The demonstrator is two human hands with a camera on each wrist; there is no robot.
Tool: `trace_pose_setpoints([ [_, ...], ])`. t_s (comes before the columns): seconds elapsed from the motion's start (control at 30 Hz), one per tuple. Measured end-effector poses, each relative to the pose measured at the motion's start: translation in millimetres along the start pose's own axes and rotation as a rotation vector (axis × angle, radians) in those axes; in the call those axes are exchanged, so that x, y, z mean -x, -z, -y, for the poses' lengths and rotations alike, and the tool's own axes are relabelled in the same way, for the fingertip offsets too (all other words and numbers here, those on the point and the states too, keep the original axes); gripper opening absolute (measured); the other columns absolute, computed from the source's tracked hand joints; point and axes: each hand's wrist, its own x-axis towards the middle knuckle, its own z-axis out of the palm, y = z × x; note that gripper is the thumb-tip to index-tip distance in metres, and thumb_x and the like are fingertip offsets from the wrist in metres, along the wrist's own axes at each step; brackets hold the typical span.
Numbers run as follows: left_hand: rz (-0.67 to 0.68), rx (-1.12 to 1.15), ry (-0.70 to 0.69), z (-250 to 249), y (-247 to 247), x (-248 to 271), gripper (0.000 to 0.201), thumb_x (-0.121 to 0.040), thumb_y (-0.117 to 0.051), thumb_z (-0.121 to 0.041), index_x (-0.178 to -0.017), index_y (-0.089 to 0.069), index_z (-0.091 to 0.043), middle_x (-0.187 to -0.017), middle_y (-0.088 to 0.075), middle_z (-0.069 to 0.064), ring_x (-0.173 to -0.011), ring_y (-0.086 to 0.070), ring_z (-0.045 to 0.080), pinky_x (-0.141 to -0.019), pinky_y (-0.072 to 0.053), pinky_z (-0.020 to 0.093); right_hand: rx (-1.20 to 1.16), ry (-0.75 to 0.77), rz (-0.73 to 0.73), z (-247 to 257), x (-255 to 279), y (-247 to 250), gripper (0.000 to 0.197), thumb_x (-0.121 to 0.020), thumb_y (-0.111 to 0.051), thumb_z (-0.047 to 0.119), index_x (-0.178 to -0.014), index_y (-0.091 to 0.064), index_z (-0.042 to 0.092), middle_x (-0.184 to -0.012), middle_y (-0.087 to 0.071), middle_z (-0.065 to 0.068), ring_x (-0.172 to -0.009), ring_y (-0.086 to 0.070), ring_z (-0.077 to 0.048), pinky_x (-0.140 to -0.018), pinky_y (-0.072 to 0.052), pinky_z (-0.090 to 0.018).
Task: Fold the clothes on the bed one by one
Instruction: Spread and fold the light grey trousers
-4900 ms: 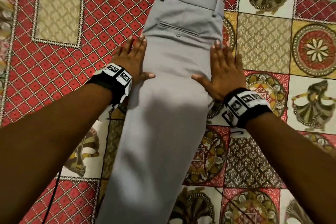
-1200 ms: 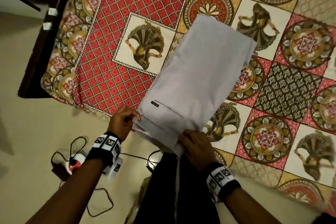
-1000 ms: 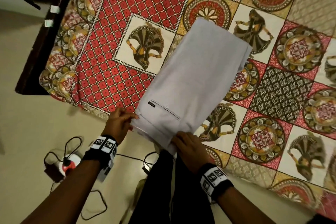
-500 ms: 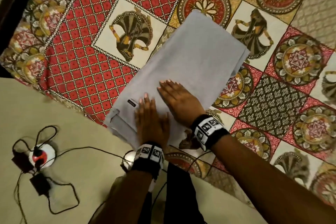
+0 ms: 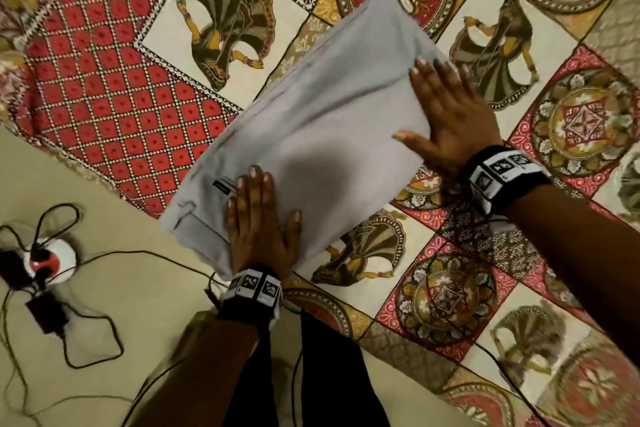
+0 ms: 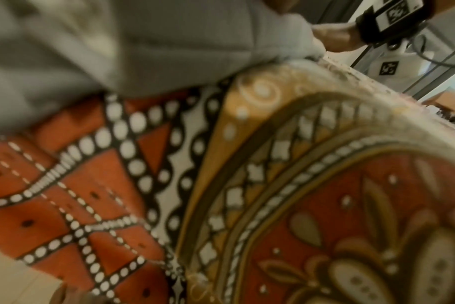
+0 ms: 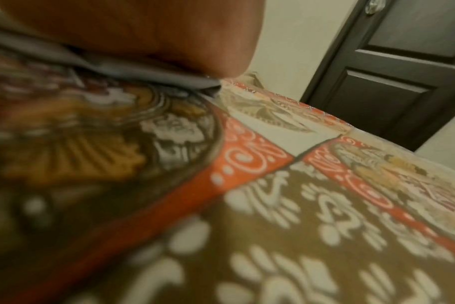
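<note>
**Smoothing the folded trousers flat**

While the left hand [image 5: 258, 225] lies flat, fingers straight and together, on the waistband end of the grey trousers [image 5: 311, 135], the right hand [image 5: 446, 118] has slid from beside it out to the far side edge of the bundle, and now rests there with fingers spread and straight, palm down on the cloth. Neither hand grips anything; both simply press. Half a second ago the two hands lay close together near the waistband, and a second ago they were pinching that end's corners at the bed's edge, so the change is from holding and placing to stroking the fold flat.

Beneath the hands, the trousers lie as a doubled rectangle set slantwise across the patterned bedspread [image 5: 114, 107], the pocket and belt loop end hanging slightly over the edge of the bed toward the person, the folded end pointing away. A soft shadow sits in the middle of the cloth; whether it marks a crease I cannot tell. The right wrist view shows the heel of the hand bearing down on layered grey edges, which suggests the layers are stacked fairly evenly.

Beyond the bed, cables [image 5: 93, 354] and a small round plug unit [image 5: 48, 258] lie on the pale floor.

By my reading, this garment's fold is set, and one more fold or a move aside would likely follow.
</note>
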Motion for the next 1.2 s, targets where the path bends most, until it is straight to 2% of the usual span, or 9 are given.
trace_pose_setpoints([
  [0.13,0.004,0.061,-0.046,2.5,17.1,1.9,0.073,-0.101,-0.039,-0.049,-0.16,-0.005,-0.023,-0.167,0.004,-0.003,-0.154,0.009,0.019,-0.124,-0.003,0.046,-0.096,-0.179,-0.147,23.4,-8.9,13.0,0.087,-0.101,-0.029,0.065,-0.161,-0.01,0.006,-0.168,-0.005,-0.019,-0.156,-0.002,-0.034,-0.126,-0.002,-0.051],
  [0.23,-0.026,0.09,-0.079,2.3,27.0,-8.1,0.071,-0.103,-0.042,-0.039,-0.16,-0.006,-0.017,-0.167,0.004,0.002,-0.154,0.007,0.021,-0.125,-0.003,0.046,-0.114,0.114,-0.207,90.4,-19.1,8.4,0.074,-0.104,-0.041,0.049,-0.157,-0.025,0.0,-0.164,-0.019,-0.023,-0.153,-0.016,-0.039,-0.126,-0.01,-0.053],
  [0.37,-0.041,-0.038,-0.062,9.2,24.2,-37.7,0.062,-0.105,-0.026,-0.038,-0.159,-0.007,-0.014,-0.167,-0.004,0.005,-0.154,0.005,0.026,-0.122,-0.011,0.055,-0.037,0.487,-0.147,162.7,-41.0,-22.4,0.055,-0.1,-0.047,0.019,-0.152,-0.039,0.002,-0.159,-0.036,-0.018,-0.149,-0.031,-0.035,-0.124,-0.021,-0.048],
  [0.43,-0.04,-0.071,-0.031,12.8,21.8,-42.0,0.064,-0.105,-0.022,-0.044,-0.16,-0.007,-0.014,-0.167,-0.004,0.005,-0.154,0.006,0.024,-0.122,-0.01,0.054,-0.02,0.515,-0.093,162.5,-55.9,-29.3,0.058,-0.1,-0.049,0.023,-0.153,-0.037,0.004,-0.161,-0.035,-0.016,-0.15,-0.03,-0.033,-0.124,-0.023,-0.048],
  [0.53,-0.06,-0.093,0.016,13.4,21.0,-39.5,0.073,-0.102,-0.026,-0.052,-0.16,-0.004,-0.014,-0.167,-0.002,0.006,-0.154,0.004,0.022,-0.123,-0.006,0.051,0.005,0.533,-0.007,136.0,-69.7,-26.2,0.069,-0.105,-0.038,0.049,-0.159,-0.025,0.008,-0.166,-0.023,-0.012,-0.155,-0.018,-0.029,-0.126,-0.014,-0.048],
  [0.7,-0.025,-0.096,0.032,10.7,22.5,-41.6,0.076,-0.101,-0.025,-0.055,-0.159,0.002,-0.015,-0.167,0.003,0.005,-0.154,0.007,0.021,-0.123,-0.006,0.052,0.053,0.382,0.013,65.8,-91.2,0.2,0.088,-0.099,-0.024,0.072,-0.162,-0.011,0.012,-0.169,-0.013,-0.009,-0.156,-0.009,-0.026,-0.126,-0.009,-0.048],
  [0.97,0.084,-0.077,0.061,3.2,39.2,-48.1,0.077,-0.099,-0.027,-0.057,-0.159,0.001,-0.017,-0.167,0.002,0.003,-0.154,0.003,0.022,-0.123,-0.002,0.054,-0.035,0.117,-0.003,16.1,-102.4,16.2,0.083,-0.1,-0.025,0.071,-0.163,-0.002,0.022,-0.17,-0.005,-0.001,-0.157,-0.001,-0.021,-0.125,-0.003,-0.053],
  [1.1,0.392,-0.082,0.146,-10.7,80.6,-68.9,0.094,-0.093,-0.041,-0.063,-0.158,0.009,-0.016,-0.167,0.007,0.003,-0.154,0.001,0.023,-0.123,-0.004,0.054,-0.267,-0.268,-0.186,7.4,-93.9,25.0,0.075,-0.102,-0.03,0.064,-0.159,-0.026,0.015,-0.166,-0.023,-0.011,-0.154,-0.018,-0.028,-0.125,-0.014,-0.047],
  [1.2,0.416,-0.03,0.152,-36.4,114.1,-107.1,0.093,-0.089,-0.056,-0.061,-0.156,-0.015,-0.011,-0.16,-0.024,0.016,-0.146,-0.026,0.037,-0.117,-0.027,0.053,-0.337,-0.537,-0.313,-5.0,-68.6,38.4,0.066,-0.097,-0.037,0.068,-0.13,-0.061,0.016,-0.133,-0.062,-0.012,-0.124,-0.054,-0.031,-0.106,-0.041,-0.044],
])
